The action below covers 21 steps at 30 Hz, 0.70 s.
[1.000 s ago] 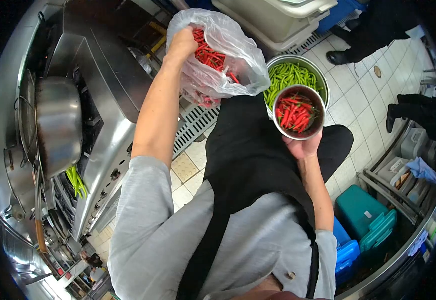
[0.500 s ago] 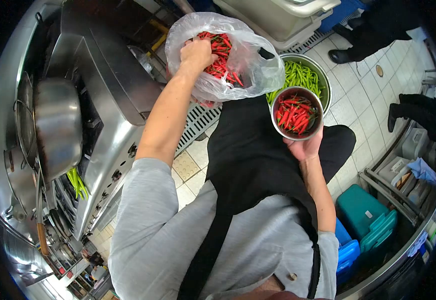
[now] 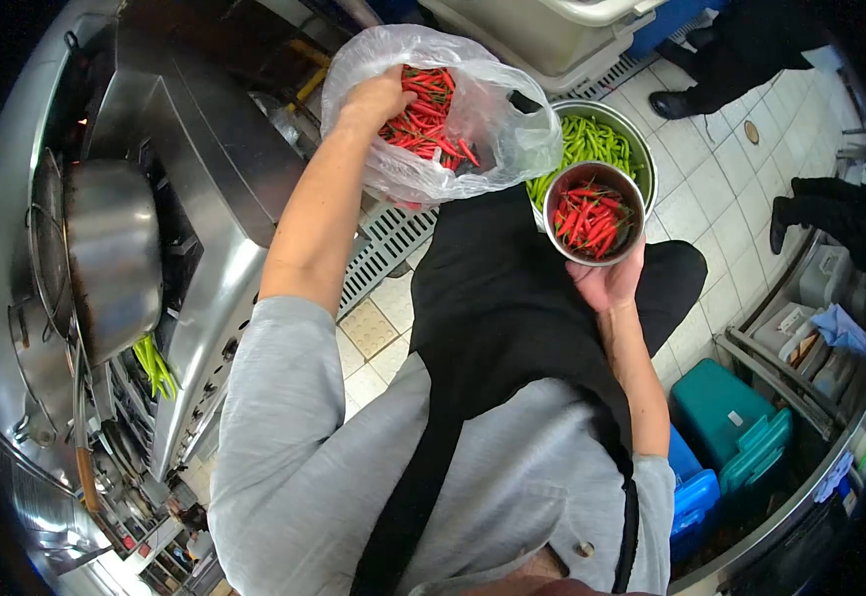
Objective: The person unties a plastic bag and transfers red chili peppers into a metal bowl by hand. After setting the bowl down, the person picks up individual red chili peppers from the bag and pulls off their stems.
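My left hand [image 3: 377,97] reaches into a clear plastic bag [image 3: 507,134] of red chillies [image 3: 431,117]. Its thumb and forefinger are apart at the left edge of the heap; the other fingers are partly hidden. With my right hand [image 3: 612,280] I hold a small steel bowl [image 3: 636,226] from below and the side. More red chillies [image 3: 586,219] with thin stems lie inside this bowl. Just behind it stands a larger steel bowl [image 3: 649,159] full of green chillies [image 3: 594,142], partly covered by the small bowl and the bag.
A steel stove [image 3: 210,288] runs along the left, with a large pot [image 3: 115,258] on it. Plastic tubs [image 3: 542,40] stand beyond the bag. Two people's dark-clad legs [image 3: 736,74] show at the right. A green bin [image 3: 716,402] sits at lower right.
My left hand has shifted slightly left and up within the bag, baring more red chillies. The small bowl has risen slightly and moved a little right in my right hand.
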Available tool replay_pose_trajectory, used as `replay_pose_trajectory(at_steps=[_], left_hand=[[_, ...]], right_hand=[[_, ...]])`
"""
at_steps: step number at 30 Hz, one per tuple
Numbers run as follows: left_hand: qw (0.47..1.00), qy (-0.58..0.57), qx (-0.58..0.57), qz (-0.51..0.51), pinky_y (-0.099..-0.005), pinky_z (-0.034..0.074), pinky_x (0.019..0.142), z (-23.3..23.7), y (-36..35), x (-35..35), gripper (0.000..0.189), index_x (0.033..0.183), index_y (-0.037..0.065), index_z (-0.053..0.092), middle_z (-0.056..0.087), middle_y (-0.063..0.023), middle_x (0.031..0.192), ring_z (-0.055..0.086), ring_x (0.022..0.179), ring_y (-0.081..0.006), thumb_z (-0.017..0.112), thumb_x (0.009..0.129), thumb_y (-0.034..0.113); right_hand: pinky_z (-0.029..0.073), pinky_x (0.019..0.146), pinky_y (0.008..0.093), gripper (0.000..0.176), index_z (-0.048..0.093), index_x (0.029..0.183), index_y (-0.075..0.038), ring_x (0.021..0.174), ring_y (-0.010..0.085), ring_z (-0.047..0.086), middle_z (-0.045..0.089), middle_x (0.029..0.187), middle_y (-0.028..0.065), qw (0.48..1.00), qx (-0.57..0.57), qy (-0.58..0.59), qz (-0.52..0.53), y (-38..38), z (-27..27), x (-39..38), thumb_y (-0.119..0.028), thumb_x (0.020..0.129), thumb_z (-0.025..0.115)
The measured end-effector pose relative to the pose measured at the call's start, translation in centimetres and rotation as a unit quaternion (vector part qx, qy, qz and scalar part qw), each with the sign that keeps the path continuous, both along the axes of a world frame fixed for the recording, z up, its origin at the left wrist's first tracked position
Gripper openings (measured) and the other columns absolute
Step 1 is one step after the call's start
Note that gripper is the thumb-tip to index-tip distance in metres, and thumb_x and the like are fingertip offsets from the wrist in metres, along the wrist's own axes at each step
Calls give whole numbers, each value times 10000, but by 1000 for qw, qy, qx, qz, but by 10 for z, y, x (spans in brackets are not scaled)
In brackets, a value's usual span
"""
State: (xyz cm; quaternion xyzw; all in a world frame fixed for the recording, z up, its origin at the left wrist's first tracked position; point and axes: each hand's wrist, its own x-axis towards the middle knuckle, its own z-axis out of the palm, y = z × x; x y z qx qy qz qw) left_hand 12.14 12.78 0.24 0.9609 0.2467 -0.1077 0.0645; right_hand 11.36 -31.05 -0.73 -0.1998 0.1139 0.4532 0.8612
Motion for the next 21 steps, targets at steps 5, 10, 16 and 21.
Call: replay_pose_trajectory(at_steps=[5, 10, 16, 21], left_hand=[[999, -43, -4, 5, -492, 512, 951, -3, 7, -1, 401, 1301, 137, 637, 713, -188, 1147, 669, 1094, -382, 660, 926, 280], [974, -188, -59, 109, -468, 535, 925, 46, -11, -3, 298, 1127, 123, 754, 726, -196, 1062, 690, 1021, -384, 687, 895, 297], [972, -207, -29, 102, -495, 527, 920, 54, -27, -19, 340, 1128, 99, 745, 713, -244, 1037, 679, 1016, -428, 671, 914, 353], [979, -168, -19, 112, -511, 520, 907, 76, -45, -22, 356, 1100, 78, 743, 710, -255, 1012, 672, 1009, -445, 654, 937, 381]], right_hand=[[661, 659, 481, 789, 387, 1508, -123, 1077, 385, 688, 560, 1410, 172, 999, -5, -24, 29, 3, -1, 1, -705, 975, 373], [662, 662, 461, 792, 391, 1507, -125, 1065, 371, 694, 565, 1405, 172, 1000, -11, -1, 20, 7, 3, -1, -709, 973, 375], [664, 657, 432, 804, 410, 1491, -111, 1027, 330, 713, 601, 1361, 171, 999, -3, -21, 28, 6, -1, 2, -720, 967, 376], [665, 653, 427, 806, 418, 1483, -105, 1020, 326, 716, 606, 1354, 172, 999, -23, -13, 26, 7, -3, 1, -720, 965, 382]])
